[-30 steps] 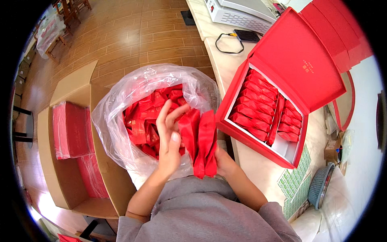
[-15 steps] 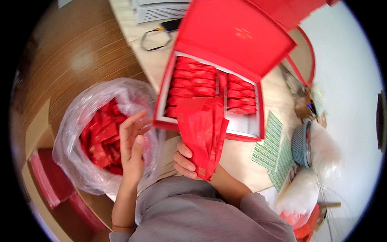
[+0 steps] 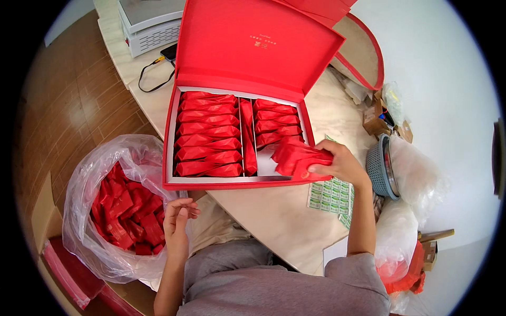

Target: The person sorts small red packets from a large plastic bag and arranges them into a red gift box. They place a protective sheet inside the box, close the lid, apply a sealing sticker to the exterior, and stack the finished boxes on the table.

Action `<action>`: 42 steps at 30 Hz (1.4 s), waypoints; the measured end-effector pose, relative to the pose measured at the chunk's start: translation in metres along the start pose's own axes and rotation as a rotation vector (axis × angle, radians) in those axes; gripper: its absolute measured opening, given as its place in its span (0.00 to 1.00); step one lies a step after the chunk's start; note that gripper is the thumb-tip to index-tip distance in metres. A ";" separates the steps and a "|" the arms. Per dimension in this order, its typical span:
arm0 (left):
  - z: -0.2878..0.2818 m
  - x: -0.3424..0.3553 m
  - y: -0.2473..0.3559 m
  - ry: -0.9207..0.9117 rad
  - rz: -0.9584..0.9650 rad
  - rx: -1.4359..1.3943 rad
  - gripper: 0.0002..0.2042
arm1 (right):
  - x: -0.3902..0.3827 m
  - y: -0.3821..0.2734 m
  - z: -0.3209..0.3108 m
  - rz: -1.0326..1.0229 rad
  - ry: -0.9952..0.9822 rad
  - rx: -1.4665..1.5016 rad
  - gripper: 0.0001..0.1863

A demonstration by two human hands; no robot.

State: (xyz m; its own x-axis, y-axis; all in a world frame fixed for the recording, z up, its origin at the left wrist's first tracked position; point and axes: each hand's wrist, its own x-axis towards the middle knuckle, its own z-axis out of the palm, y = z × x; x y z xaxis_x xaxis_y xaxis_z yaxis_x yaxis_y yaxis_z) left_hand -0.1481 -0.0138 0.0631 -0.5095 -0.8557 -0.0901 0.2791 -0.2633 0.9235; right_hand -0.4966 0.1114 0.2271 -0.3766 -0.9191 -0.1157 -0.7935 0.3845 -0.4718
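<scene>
Holding glossy red foil-like packets (image 3: 293,157) in closed right-hand grip (image 3: 340,164), now shifted from front middle to unfilled front-right corner of open red rectangular box (image 3: 237,185). Keeping left-hand grip (image 3: 178,218) empty, loosely curled.

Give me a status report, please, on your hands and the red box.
Right hand gripping red packets at right front corner of red box. Left hand open, beside plastic bag. Lid raised, right compartment partly filled; no obstruction visible.
</scene>
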 end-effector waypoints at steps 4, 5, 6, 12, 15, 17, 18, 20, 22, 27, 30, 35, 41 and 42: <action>-0.005 -0.002 0.004 0.027 -0.012 0.031 0.11 | 0.029 -0.013 0.024 -0.128 0.058 -0.219 0.28; -0.006 -0.003 0.004 0.039 -0.014 0.030 0.11 | 0.035 -0.009 0.031 -0.156 0.113 -0.281 0.28; -0.008 -0.003 0.004 0.050 -0.016 0.028 0.10 | 0.040 -0.006 0.038 -0.182 0.168 -0.343 0.28; -0.011 -0.002 -0.009 0.106 -0.052 -0.013 0.10 | 0.039 0.007 0.075 -0.206 0.356 -0.463 0.35; -0.012 -0.003 -0.013 0.115 -0.079 -0.002 0.10 | 0.033 -0.003 0.070 -0.221 0.346 -0.443 0.37; -0.018 -0.004 -0.014 0.130 -0.078 0.006 0.10 | 0.029 -0.018 0.058 -0.206 0.281 -0.270 0.36; -0.022 -0.006 -0.014 0.144 -0.077 0.009 0.10 | 0.030 -0.023 0.056 -0.249 0.291 -0.251 0.35; -0.028 -0.007 -0.014 0.156 -0.079 0.027 0.10 | 0.036 -0.036 0.055 -0.349 0.300 -0.209 0.31; -0.032 -0.008 -0.015 0.155 -0.070 0.029 0.10 | 0.032 -0.049 0.062 -0.328 0.375 -0.150 0.18; -0.041 -0.016 -0.012 0.181 -0.082 -0.069 0.08 | 0.026 -0.076 0.098 -0.273 0.404 -0.181 0.09; -0.059 -0.026 -0.014 0.278 -0.077 -0.110 0.08 | 0.022 -0.116 0.119 -0.348 0.563 0.097 0.05; -0.086 -0.048 -0.024 0.568 -0.042 -0.258 0.07 | 0.028 -0.214 0.203 -0.853 0.153 0.301 0.09; -0.107 -0.059 -0.016 0.743 0.072 -0.379 0.07 | 0.100 -0.276 0.344 -0.898 -0.020 0.072 0.27; -0.109 -0.062 -0.012 0.770 0.083 -0.388 0.07 | 0.111 -0.283 0.365 -0.936 0.007 -0.023 0.31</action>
State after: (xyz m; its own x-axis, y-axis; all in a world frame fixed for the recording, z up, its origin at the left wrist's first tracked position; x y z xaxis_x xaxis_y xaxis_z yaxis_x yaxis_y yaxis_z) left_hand -0.0309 -0.0066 0.0172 0.1793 -0.9054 -0.3849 0.6203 -0.1997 0.7586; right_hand -0.1397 -0.1311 0.0289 0.4171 -0.8550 0.3081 -0.7845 -0.5099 -0.3528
